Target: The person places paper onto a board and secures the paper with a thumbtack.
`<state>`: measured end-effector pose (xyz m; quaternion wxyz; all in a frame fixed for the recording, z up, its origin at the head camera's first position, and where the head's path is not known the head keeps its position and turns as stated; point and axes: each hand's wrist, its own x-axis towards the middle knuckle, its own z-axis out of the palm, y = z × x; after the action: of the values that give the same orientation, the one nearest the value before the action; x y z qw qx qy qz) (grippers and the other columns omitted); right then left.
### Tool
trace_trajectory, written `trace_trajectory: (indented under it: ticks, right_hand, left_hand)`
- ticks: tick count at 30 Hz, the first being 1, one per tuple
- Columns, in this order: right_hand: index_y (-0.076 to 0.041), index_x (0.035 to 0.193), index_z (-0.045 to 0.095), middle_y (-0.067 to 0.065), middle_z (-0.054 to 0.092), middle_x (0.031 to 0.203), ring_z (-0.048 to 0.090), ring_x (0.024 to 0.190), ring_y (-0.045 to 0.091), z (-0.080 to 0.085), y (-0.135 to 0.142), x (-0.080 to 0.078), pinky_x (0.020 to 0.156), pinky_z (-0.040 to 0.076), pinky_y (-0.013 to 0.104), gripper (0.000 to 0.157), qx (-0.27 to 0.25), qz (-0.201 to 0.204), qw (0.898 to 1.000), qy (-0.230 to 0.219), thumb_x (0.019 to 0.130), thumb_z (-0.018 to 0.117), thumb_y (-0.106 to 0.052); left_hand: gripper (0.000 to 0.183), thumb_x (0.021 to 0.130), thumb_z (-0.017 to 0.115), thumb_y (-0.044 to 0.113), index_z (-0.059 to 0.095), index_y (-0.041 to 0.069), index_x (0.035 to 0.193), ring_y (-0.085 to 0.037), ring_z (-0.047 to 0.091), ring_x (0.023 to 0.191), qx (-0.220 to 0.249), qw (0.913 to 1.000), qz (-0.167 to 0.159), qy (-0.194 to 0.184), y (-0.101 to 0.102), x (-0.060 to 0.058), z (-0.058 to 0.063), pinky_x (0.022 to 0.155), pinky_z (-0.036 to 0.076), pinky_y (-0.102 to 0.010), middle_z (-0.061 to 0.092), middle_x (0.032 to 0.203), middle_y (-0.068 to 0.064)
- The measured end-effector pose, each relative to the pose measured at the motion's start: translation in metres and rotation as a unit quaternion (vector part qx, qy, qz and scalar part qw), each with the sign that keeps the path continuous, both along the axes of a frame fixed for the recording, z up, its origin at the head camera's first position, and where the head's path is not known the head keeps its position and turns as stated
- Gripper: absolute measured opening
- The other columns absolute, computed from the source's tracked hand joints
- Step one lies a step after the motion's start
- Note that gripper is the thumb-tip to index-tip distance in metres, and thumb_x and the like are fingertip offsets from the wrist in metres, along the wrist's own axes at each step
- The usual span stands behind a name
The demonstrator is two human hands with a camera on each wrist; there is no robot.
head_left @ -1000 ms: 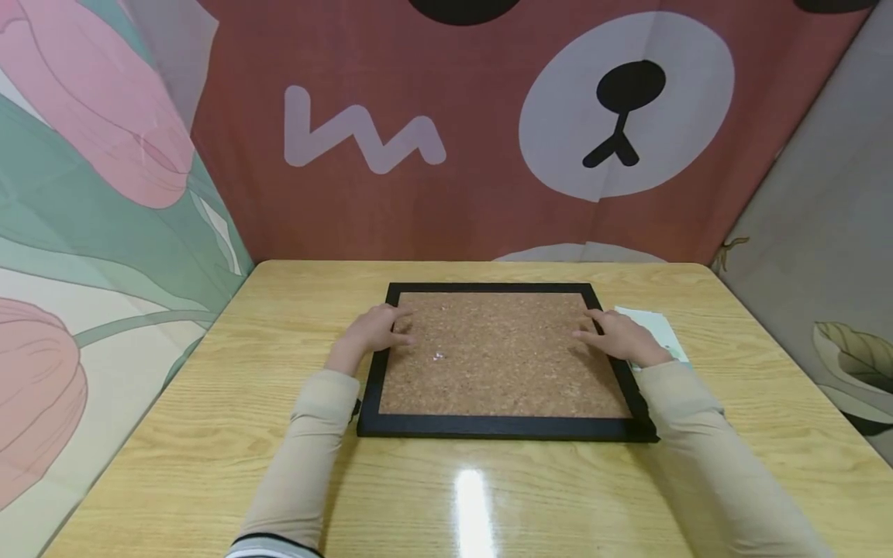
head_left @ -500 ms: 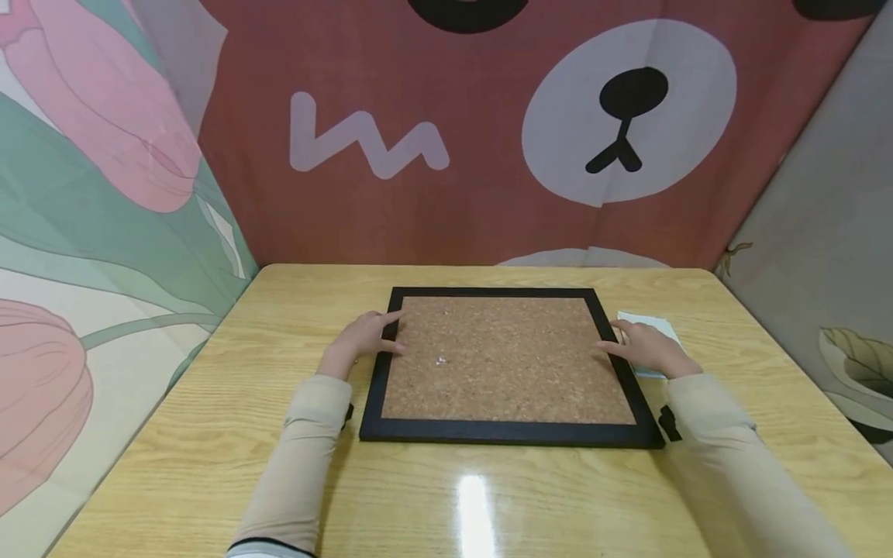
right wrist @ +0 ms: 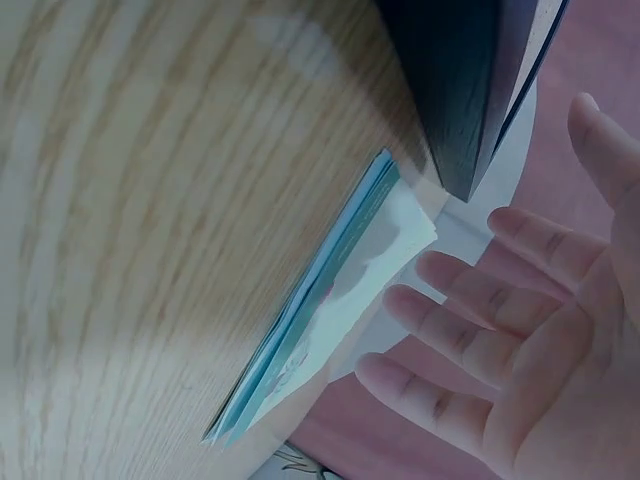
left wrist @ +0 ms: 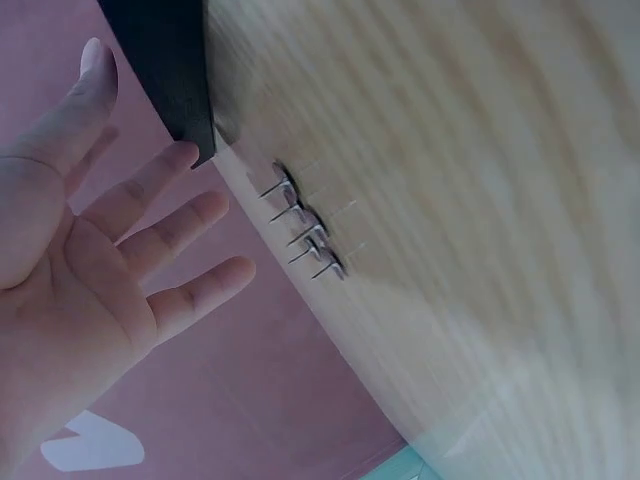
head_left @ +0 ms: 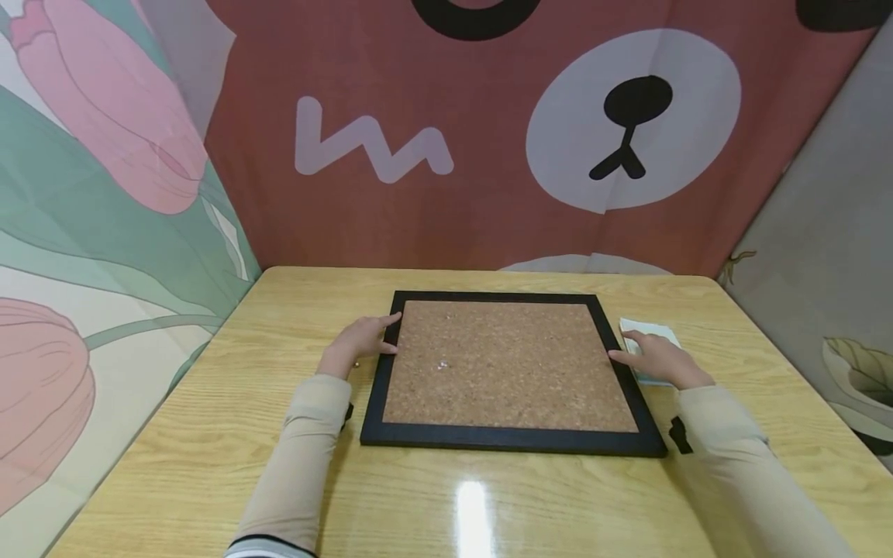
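Note:
A cork board [head_left: 509, 364] with a black frame [head_left: 516, 440] lies flat on the wooden table. My left hand [head_left: 357, 339] is at the board's left side, its thumb and a fingertip over the frame edge in the head view. Spread fingers [left wrist: 165, 240] and nothing in the palm show in the left wrist view, with several thumbtacks [left wrist: 305, 225] lying on the table close by, points up. On the other side, my right hand [head_left: 659, 358] hovers between the frame's right edge and a small stack of pale green paper sheets [right wrist: 345, 290]. Its fingers [right wrist: 440, 325] are extended and hold nothing.
Small shiny specks [head_left: 443, 364] sit on the cork's left part. The wooden table [head_left: 279, 310] reaches back to a red cloth [head_left: 488, 225] printed with an animal face. Printed cloths also hang at the left [head_left: 125, 256] and right sides.
My right hand has drawn back rightward from over the cork to beside the frame. The left hand has shifted slightly left, off the cork. The board stays flat on the table.

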<state>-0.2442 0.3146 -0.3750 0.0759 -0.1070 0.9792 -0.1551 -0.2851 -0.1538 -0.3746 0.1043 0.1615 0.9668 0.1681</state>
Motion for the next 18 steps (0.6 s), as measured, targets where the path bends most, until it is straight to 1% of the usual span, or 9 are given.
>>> trace_trajectory:
  ticks: [3,7,13,18]
  right_hand:
    - [0.017,0.127,0.034,0.038,0.040,0.121,0.041,0.105,0.051,-0.001,0.004,-0.001,0.080,0.036,0.058,0.074,0.001,-0.004,1.000,-0.001,0.090,0.046,-0.046]
    - [0.017,0.125,0.036,0.038,0.042,0.119,0.041,0.104,0.052,-0.001,0.010,-0.002,0.077,0.037,0.059,0.073,0.014,-0.020,1.000,0.002,0.090,0.045,-0.046]
    - [0.019,0.121,0.039,0.039,0.041,0.117,0.040,0.103,0.053,-0.001,0.018,-0.001,0.076,0.037,0.059,0.074,0.034,-0.056,0.998,0.011,0.089,0.045,-0.047]
    - [0.020,0.121,0.035,0.041,0.037,0.118,0.040,0.102,0.054,0.002,0.022,0.001,0.076,0.038,0.058,0.075,0.052,-0.102,0.993,-0.022,0.089,0.047,-0.046]
  left_hand:
    - [0.068,0.083,0.064,0.023,0.029,0.011,0.140,-0.030,0.048,0.111,-0.003,0.9999,0.003,-0.011,-0.001,0.001,-0.001,0.084,0.042,-0.038,0.039,0.134,-0.019]
    - [0.064,0.084,0.062,0.022,0.032,0.010,0.139,-0.032,0.041,0.117,-0.003,0.9997,0.005,-0.022,-0.002,0.001,-0.003,0.091,0.037,-0.041,0.040,0.133,-0.020]
    - [0.059,0.085,0.061,0.021,0.036,0.009,0.137,-0.033,0.038,0.120,-0.003,0.9996,0.008,-0.028,-0.002,0.002,-0.002,0.092,0.036,-0.041,0.040,0.133,-0.020]
    - [0.058,0.087,0.059,0.019,0.034,0.009,0.138,-0.033,0.037,0.121,0.000,0.9994,0.008,-0.033,0.000,0.002,-0.001,0.091,0.037,-0.041,0.039,0.133,-0.019]
